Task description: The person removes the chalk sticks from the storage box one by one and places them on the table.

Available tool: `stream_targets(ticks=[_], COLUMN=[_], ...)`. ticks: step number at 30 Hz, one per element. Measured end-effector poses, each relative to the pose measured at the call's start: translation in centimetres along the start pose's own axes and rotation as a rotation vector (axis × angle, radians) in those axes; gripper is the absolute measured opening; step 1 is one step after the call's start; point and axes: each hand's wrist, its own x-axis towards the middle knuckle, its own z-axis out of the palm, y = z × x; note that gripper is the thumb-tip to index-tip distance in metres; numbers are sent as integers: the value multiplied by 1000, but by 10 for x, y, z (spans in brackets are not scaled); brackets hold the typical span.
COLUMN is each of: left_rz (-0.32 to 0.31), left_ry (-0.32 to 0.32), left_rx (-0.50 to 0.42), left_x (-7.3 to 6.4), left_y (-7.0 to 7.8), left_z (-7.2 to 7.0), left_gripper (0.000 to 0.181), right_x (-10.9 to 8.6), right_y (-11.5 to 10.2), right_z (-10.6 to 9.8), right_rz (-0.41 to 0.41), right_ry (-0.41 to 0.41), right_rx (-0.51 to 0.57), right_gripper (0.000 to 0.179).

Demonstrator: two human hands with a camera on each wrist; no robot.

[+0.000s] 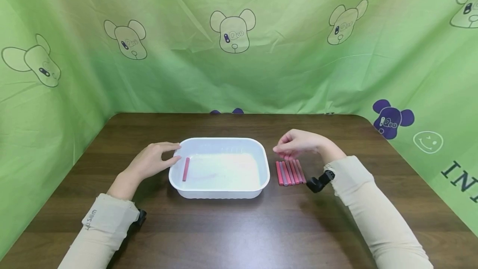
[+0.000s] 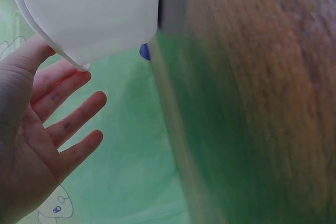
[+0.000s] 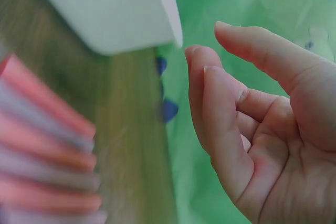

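A white plastic tub [image 1: 224,194] stands on the table, with one dark pink stick [image 1: 186,169] lying inside near its left end. My left hand [image 1: 154,159] touches the tub's left rim with thumb and fingertips; the left wrist view shows the other fingers of that hand [image 2: 47,114] spread and fairly straight. Right of the tub, several slim pink and mauve sticks [image 1: 290,172] lie side by side in a row. Just beyond that row hovers my right hand [image 1: 296,142], its fingers bent. A gap shows between thumb and fingertips of the right hand [image 3: 252,103], with nothing in it.
The brown wooden table [image 1: 224,235] carries the tub and the sticks. A green curtain [image 1: 179,74] with mouse-head prints hangs behind and along both sides. Black wrist cameras [image 1: 320,181] are strapped over the pale sleeves.
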Motion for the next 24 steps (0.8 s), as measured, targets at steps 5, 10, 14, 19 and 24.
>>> stream_targets(ticks=[5,10,14,19,24], left_rz=[-1,2,2,-3,-4], left_ry=[0,2,0,-7,-9], left_rx=[-1,-3,-2,-6,-9], left_x=[0,0,0,1,1], left_y=[0,0,0,0,0], left_z=[0,0,0,0,0], left_gripper=[41,41,41,42,42], right_x=[9,17,30,48,64], right_y=[-28,-51,-67,-85,-98], right_z=[11,26,33,45,60], right_rz=[-23,14,-46,-71,-69], right_ry=[-8,-24,-64,-129,-152], right_rx=[46,141,-49,-170,-204], right_gripper=[23,30,32,33,32])
